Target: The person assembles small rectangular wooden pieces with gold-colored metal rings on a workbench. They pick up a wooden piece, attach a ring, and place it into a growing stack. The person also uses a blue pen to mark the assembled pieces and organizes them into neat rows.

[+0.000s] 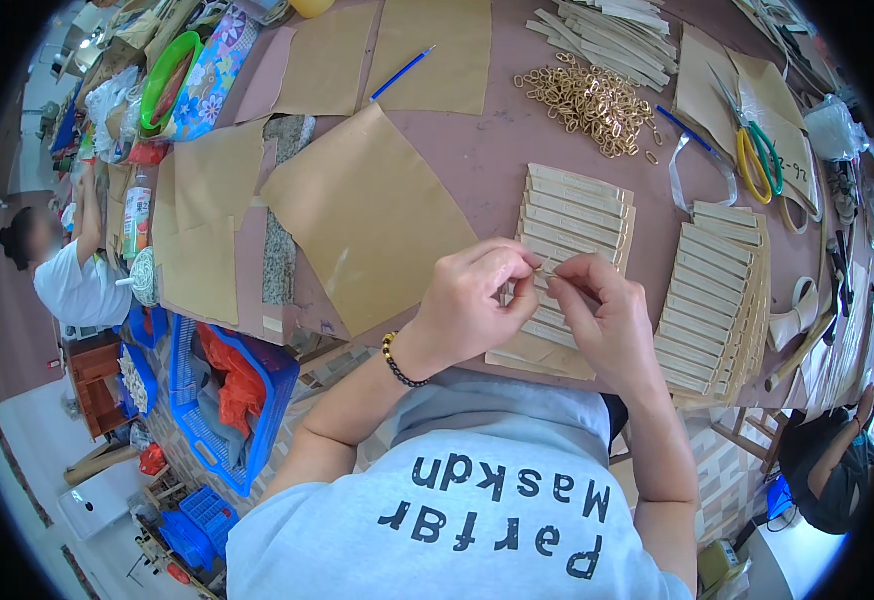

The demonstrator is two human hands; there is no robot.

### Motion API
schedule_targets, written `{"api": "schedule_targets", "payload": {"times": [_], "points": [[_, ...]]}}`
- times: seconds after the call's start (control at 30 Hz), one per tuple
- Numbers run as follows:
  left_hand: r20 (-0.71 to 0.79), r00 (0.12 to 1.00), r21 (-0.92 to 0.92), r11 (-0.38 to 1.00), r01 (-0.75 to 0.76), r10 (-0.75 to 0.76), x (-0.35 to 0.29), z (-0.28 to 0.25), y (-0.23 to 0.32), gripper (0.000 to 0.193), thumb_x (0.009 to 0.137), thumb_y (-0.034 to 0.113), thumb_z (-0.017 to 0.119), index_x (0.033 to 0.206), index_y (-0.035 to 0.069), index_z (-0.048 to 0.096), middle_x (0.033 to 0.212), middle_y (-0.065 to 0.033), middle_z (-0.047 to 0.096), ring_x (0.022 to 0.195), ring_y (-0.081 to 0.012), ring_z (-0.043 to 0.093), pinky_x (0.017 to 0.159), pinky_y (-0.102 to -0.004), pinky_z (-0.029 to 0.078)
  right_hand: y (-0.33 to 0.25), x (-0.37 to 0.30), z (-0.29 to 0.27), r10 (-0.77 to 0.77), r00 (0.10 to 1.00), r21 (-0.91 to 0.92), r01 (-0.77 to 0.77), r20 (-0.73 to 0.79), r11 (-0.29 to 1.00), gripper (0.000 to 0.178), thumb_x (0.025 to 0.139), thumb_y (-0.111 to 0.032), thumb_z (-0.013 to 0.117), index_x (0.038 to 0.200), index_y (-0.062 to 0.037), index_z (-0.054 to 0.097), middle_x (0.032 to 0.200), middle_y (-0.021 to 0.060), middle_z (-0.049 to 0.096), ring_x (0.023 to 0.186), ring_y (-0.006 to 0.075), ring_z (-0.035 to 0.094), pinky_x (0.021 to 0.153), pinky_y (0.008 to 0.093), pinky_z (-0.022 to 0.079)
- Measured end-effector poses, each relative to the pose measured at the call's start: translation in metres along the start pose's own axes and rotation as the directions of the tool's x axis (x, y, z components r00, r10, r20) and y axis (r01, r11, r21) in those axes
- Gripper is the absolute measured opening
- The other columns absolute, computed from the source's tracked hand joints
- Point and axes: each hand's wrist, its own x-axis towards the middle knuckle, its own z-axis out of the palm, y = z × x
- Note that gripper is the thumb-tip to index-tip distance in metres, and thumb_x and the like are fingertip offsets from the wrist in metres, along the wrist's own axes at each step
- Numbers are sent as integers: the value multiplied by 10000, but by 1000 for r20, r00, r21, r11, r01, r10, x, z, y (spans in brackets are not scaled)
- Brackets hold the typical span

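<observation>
At far left of bench (472,155), we see green bowl (160,72) beside floral-patterned box (212,85); nearer us, bottle (136,215). Blue pen (403,72) lies across brown paper. Scissors (744,122) toward right. Below left edge, blue basket (275,405) holding red bag (234,375). We share room with person in white top (79,285).

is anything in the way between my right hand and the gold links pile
Nothing visible stands up in the way. The upper rows of pale strips lie low between the right hand and the pile of gold links; a blue pen lies off to the right of that line.
</observation>
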Motion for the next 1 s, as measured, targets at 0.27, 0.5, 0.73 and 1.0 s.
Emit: {"api": "schedule_targets", "payload": {"times": [0.27, 0.5, 0.73, 1.0], "points": [[218, 971, -199, 969, 147, -102, -2, -14, 0, 200, 745, -89, 657, 905, 17, 600, 838, -72, 654, 730, -137, 674, 660, -254, 546, 6, -5, -1, -35, 997, 32, 33, 66, 999, 135, 868, -67, 641, 985, 1, 644, 823, 171, 690, 742, 285, 695, 671, 345, 535], [383, 897, -517, 754, 405, -220, -8, -16, -10, 239, 773, -137, 586, 975, -27, 652, 911, -77, 625, 811, -138, 653, 695, -249, 543, 4, -5, -3, 16, 991, 133, -33, 130, 991, 155, 867, -35, 618, 1001, 35, 653, 814, 153, 688, 734, 209, 682, 675, 311, 533], [422, 863, -540, 687, 486, -278, -8, -15, -7, 168, 822, -117, 616, 971, -45, 647, 942, -78, 616, 855, -127, 643, 750, -248, 551, 2, -4, -3, 28, 992, 125, -44, 126, 991, 159, 862, -37, 613, 990, 47, 653, 822, 150, 691, 752, 196, 683, 687, 301, 536], [415, 843, -590, 603, 536, -342, -14, -12, -9, 122, 832, -126, 612, 919, -41, 619, 924, -79, 613, 837, -123, 637, 727, -245, 534, 1, -4, -1, 3, 992, 127, -19, 125, 992, 149, 864, -38, 608, 980, 43, 655, 816, 145, 695, 744, 195, 686, 682, 300, 535]]}}
